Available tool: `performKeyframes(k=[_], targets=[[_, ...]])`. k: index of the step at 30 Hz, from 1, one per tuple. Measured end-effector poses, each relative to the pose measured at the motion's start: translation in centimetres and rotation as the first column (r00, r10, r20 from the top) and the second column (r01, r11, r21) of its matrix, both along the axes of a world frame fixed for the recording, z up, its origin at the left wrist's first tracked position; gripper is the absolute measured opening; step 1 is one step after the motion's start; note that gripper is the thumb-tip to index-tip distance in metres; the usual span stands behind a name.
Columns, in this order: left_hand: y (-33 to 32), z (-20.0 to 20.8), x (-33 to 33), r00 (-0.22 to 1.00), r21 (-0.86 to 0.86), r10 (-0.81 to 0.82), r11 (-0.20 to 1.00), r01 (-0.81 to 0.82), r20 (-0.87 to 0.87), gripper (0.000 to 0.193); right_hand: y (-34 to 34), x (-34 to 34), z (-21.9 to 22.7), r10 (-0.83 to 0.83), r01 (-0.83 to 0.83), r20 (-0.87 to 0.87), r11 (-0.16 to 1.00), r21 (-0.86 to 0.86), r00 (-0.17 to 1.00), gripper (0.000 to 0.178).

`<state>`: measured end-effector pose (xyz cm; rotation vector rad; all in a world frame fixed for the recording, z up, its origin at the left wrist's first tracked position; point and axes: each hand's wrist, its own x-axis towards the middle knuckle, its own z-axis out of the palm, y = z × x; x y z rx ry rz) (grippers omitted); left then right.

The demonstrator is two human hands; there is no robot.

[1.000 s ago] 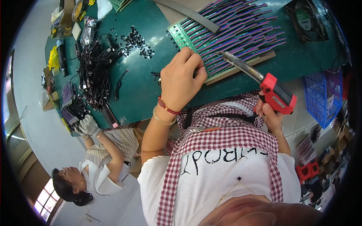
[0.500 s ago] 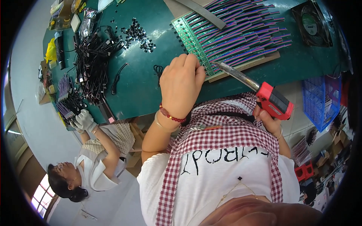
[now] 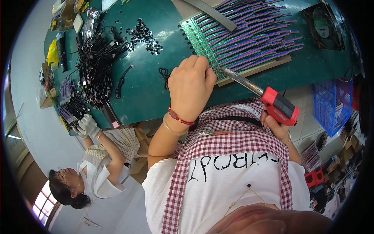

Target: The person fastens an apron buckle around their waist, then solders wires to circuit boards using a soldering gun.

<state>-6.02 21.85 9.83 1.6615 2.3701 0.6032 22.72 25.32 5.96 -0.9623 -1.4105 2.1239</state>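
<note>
while left hand curls, hold unclear, right hand grips soldering iron slanting up-left.

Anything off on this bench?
No obvious damage. The grey bar lies slantwise across the striped wires, out of line with them, possibly on purpose. A short black cable lies apart from the tangled cable bundle.

- I am viewing from head height, as the left of a side-by-side pair.
- I am facing steeply downward, the white shirt showing close below and the green table lying beyond.
- I am finding the left hand and right hand at middle range, the co-worker appearing farther off, leftward.
- I am noting straight edges bending toward the rim.
</note>
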Motion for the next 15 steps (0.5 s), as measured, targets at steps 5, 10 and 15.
performKeyframes(k=[5, 10, 15], targets=[[-0.1, -0.1, 0.1, 1.000, 0.004, 0.005, 1.000, -0.005, -0.003, 0.010, 0.0, 0.0, 0.3, 0.028, -0.032, 0.085, 0.998, 0.046, 0.996, 0.034], [0.0, -0.2, 0.0, 1.000, 0.009, 0.002, 1.000, -0.002, -0.019, 0.010, -0.3, -0.4, 0.8, 0.013, -0.044, 0.180, 0.985, 0.168, 0.984, 0.032], [0.0, -0.2, 0.0, 1.000, 0.008, 0.016, 1.000, -0.016, -0.007, 0.010, -0.3, 0.2, 1.9, -0.043, 0.042, 0.113, 0.999, 0.016, 0.993, 0.034]])
